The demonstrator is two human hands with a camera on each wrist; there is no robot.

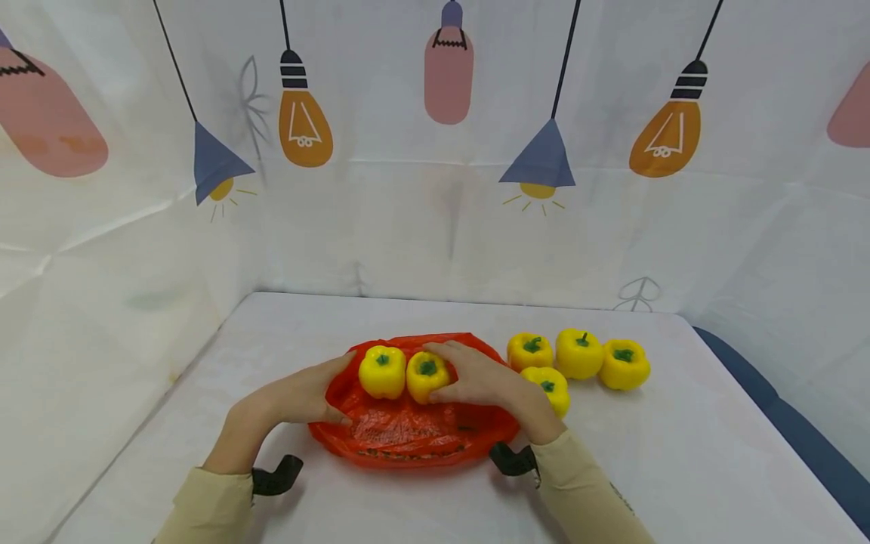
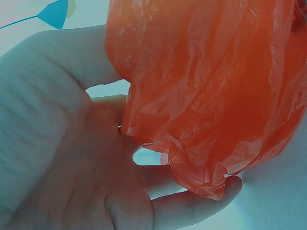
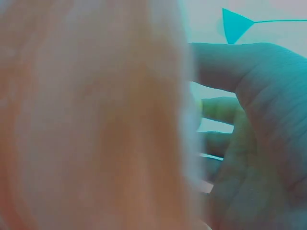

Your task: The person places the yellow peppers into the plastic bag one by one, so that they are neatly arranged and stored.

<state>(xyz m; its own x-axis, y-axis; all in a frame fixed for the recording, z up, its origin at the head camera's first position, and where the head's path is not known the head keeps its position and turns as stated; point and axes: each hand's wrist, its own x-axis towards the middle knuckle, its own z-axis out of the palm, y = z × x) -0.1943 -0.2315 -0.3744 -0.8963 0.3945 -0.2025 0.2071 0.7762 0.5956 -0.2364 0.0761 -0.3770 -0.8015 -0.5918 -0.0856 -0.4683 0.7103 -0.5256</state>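
A red plastic bag (image 1: 401,438) lies spread on the table, with two yellow bell peppers resting on its red film. My left hand (image 1: 309,393) holds the bag's left edge, its thumb in front and its fingers behind. In the left wrist view, loose red film hangs between the thumb and fingers of the left hand (image 2: 110,143). Beside it sits the left bell pepper (image 1: 382,372), stem up. My right hand (image 1: 479,375) grips the other bell pepper (image 1: 427,377) from the right, fingers behind and thumb in front. Blurred film covers much of the right wrist view.
Several more yellow bell peppers stand to the right of the bag; one bell pepper (image 1: 549,389) is partly behind my right forearm. A white cloth covers the table (image 1: 680,453). A dark blue chair edge (image 1: 768,400) shows at the right, and a patterned curtain hangs behind.
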